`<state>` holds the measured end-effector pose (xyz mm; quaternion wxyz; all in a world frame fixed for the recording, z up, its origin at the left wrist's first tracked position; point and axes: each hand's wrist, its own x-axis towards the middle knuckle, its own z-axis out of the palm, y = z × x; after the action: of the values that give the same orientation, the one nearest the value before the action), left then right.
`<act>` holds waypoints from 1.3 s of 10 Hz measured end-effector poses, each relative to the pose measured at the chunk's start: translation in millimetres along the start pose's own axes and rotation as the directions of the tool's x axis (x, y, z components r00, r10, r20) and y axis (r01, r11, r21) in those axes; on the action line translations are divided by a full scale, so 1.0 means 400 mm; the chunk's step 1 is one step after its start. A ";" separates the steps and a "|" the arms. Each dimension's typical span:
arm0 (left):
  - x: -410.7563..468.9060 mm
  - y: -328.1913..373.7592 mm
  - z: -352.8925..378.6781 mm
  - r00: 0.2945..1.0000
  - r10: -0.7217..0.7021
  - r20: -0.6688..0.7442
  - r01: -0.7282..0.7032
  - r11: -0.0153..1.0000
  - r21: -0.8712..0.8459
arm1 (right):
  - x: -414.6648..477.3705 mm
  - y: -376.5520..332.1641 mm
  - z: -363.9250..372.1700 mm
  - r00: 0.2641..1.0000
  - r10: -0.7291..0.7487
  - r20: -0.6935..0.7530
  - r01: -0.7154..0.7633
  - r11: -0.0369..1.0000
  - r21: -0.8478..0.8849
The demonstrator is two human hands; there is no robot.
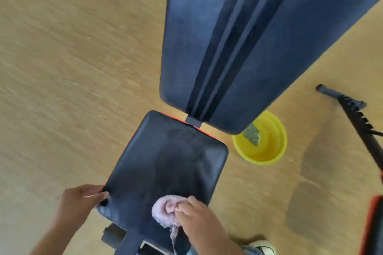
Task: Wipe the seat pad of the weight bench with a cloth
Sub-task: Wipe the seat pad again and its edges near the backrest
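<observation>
The dark seat pad (165, 163) of the weight bench fills the lower middle, with damp streaks across it. My right hand (199, 217) is shut on a bunched pale pink cloth (163, 211) and presses it on the pad's near edge. My left hand (80, 203) grips the pad's near left corner, thumb on top. The long dark back pad (248, 37) rises beyond the seat.
A yellow bowl (261, 151) with water and a rag in it stands on the wooden floor right of the seat. A black bar (356, 118) slants at the right edge. Bench frame parts (116, 236) show below the seat. A shoe (263, 248) is at the bottom right.
</observation>
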<state>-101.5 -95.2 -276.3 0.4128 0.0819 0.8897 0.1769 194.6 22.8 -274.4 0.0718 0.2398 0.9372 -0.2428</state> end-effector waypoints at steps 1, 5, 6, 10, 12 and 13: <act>-0.018 0.137 0.059 1.000 0.011 0.003 -0.011 0.999 0.032 | -0.081 0.150 -0.112 0.962 0.269 -0.055 -0.270 0.963 -0.024; -0.525 0.623 0.888 0.719 0.363 0.592 -0.545 0.824 0.157 | -0.798 0.602 -0.225 0.050 0.911 -0.410 -0.589 0.358 0.725; -0.635 0.647 1.142 0.617 0.330 0.715 -0.592 0.792 0.146 | -1.049 0.717 -0.130 -0.188 0.884 -0.427 -0.721 0.171 0.672; -0.827 0.709 1.725 0.584 0.358 0.728 -0.753 0.574 0.322 | -1.236 0.682 0.146 0.509 0.828 -0.236 -0.812 0.553 0.186; -0.850 0.710 1.737 0.540 0.502 0.675 -0.841 0.307 0.445 | -1.477 0.857 0.132 -0.194 0.930 -0.312 -0.929 -0.072 0.362; -0.839 0.713 1.747 0.607 0.426 0.671 -0.772 0.518 0.369 | -1.303 0.809 0.143 -0.387 0.898 -0.211 -0.690 -0.131 0.712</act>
<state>648.7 243.3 -347.4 0.4828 0.5720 0.6627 -0.0225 808.2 27.2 -329.7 -0.1732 0.9246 0.3202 -0.1125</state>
